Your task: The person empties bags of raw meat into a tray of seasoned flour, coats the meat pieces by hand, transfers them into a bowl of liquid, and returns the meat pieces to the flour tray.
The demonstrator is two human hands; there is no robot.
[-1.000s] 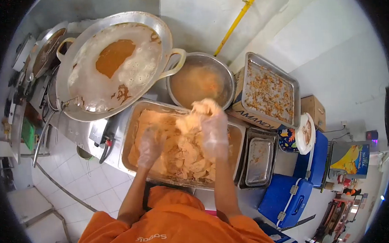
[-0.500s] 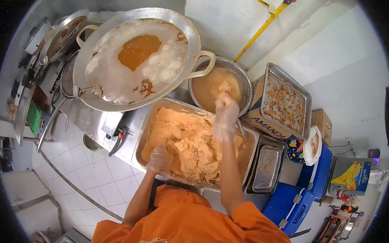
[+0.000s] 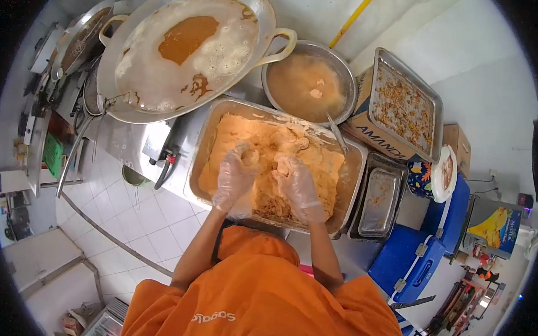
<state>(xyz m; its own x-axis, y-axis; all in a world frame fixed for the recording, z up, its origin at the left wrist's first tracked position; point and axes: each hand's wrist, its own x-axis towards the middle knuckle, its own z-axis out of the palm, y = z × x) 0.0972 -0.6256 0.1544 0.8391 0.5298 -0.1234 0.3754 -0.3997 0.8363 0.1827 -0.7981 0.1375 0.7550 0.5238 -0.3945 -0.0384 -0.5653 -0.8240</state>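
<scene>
In the head view, a large metal tray [image 3: 354, 191] holds orange flour-like coating [image 3: 232, 134] with lumpy coated pieces in it. My left hand [image 3: 234, 178], in a clear plastic glove, curls over the tray's middle around a coated piece [image 3: 250, 157]. Close beside it, my right hand [image 3: 299, 187], gloved too, is closed round another coated piece [image 3: 285, 165]. What kind of food is under the coating cannot be made out. Behind the tray stands a metal bowl [image 3: 351, 100] of cloudy brownish liquid, with small pale pieces [image 3: 317, 90] showing at the surface.
A wide two-handled pan [image 3: 266, 8] of foamy oil stands behind the tray. A spoon-like handle [image 3: 338, 136] leans between bowl and tray. To the right are a crumb-strewn tray [image 3: 406, 104] on a cardboard box [image 3: 368, 132], stacked metal pans [image 3: 380, 202] and a blue cooler [image 3: 411, 258].
My right hand has come from over the bowl down into the tray. My left hand has shifted from the tray's left side towards its middle. The whole view has tilted down.
</scene>
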